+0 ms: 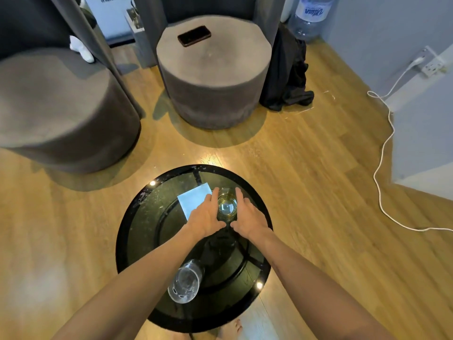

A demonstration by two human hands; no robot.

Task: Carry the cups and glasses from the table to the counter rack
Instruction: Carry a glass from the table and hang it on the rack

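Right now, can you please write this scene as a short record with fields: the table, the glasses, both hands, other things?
table: round dark glass table on a wood floor
far glass: short glass standing between both hands
near glass: clear glass near the front edge, untouched
left hand: left hand against the far glass's left side
right hand: right hand against its right side
paper: pale blue sheet, partly under the left hand
phone: dark phone on the far stool

Warm even light; bright glare spots on glass table (137,231) rim and wood floor (306,192). Wide-angle bending at edges; slight softness throughout.
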